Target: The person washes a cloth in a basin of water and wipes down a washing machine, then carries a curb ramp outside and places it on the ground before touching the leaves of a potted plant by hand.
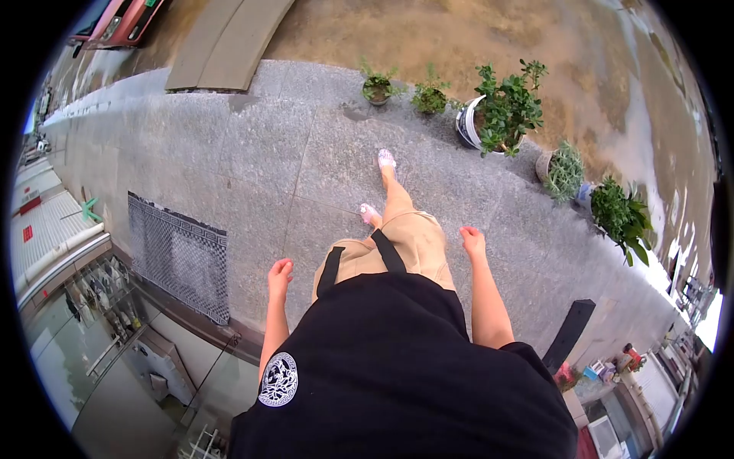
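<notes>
My left hand (280,277) hangs beside my body, its fingers loosely curled in with nothing seen in them. On the other side my right hand (473,241) is also closed, fingers bent together and nothing showing in it. Both arms are away from any object. Between them are my black T-shirt (390,359) with a round white emblem and my beige shorts (420,241) with dark hanging straps. My feet, in pale pinkish shoes (386,158), are set one ahead of the other on grey stone paving (260,161).
Potted plants (508,111) line the paving's edge ahead and right, beside wet brown ground (596,99). Boards (229,42) form a ramp ahead left, near a red vehicle (118,23). A patterned mat (180,256) lies left, by a glass-fronted doorway. A dark post (569,334) stands right.
</notes>
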### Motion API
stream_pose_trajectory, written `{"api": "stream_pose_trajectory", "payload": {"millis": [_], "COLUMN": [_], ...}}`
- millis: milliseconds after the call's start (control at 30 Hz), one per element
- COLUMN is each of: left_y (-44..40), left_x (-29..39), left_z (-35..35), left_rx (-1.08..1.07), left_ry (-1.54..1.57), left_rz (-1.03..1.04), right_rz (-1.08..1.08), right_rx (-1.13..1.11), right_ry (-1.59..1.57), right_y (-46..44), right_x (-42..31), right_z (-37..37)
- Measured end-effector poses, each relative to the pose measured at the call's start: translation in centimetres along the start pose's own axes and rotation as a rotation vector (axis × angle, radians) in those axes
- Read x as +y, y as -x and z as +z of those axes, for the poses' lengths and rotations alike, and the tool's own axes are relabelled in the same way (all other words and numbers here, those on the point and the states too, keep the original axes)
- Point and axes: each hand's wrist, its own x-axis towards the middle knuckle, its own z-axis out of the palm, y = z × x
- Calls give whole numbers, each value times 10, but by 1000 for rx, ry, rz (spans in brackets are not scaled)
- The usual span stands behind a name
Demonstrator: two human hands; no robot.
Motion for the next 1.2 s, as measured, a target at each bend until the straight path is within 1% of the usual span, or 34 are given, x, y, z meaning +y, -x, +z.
{"api": "stream_pose_trajectory", "payload": {"millis": [67,167,233,267,367,467,567,667,767,900,933,1000,1067,1133,1200], "left_y": [-11,-26,-32,-36,-44,-72,-103,-142,-198,-284,-316,-379,-433,-477,-504], "left_x": [-4,-7,5,20,94,139,189,232,270,337,355,378,416,447,469], "left_z": [15,17,10,5,-3,-12,-12,-14,-21,-25,-26,-26,-10,15,49], "left_rx": [-69,-152,-176,-137,-53,-4,-48,-129,-221,-374,-408,-464,-432,-388,-389], "left_ry": [-66,-117,-133,-150,-159,-106,-146,-224,-346,-560,-625,-721,-676,-568,-532], "left_rz": [-18,-58,-61,-77,-104,-78,-10,32,53,-4,30,74,56,15,33], "right_rz": [-51,41,14,0,-113,-111,-49,24,144,330,386,441,543,315,356], "right_rx": [36,-12,15,30,1,-44,-100,-40,32,181,230,249,107,-11,-106], "right_ry": [-15,6,4,2,-98,-152,-263,-348,-374,-479,-527,-575,-407,-68,-125], "right_y": [-29,-66,-86,-95,-112,-118,-104,-110,-98,-49,-36,-7,7,11,-5], "right_x": [-7,-37,-68,-87,-145,-200,-259,-257,-247,-234,-232,-229,-244,-268,-293], "right_z": [5,13,18,20,25,25,11,20,35,73,87,121,159,190,210]}}
